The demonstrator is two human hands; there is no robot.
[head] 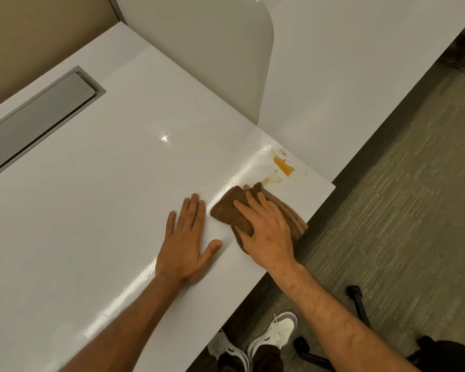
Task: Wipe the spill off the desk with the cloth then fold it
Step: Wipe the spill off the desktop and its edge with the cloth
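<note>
Head view, cloth (226, 210) under right hand (266, 232) fingers (246, 209)

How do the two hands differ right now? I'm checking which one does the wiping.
The right hand presses down on the brown cloth, near the orange spill; the left hand lies flat on the bare white desk, touching no cloth. The right hand sits nearer the desk's edge, the left further in. Both have their fingers extended, palm down.
</note>
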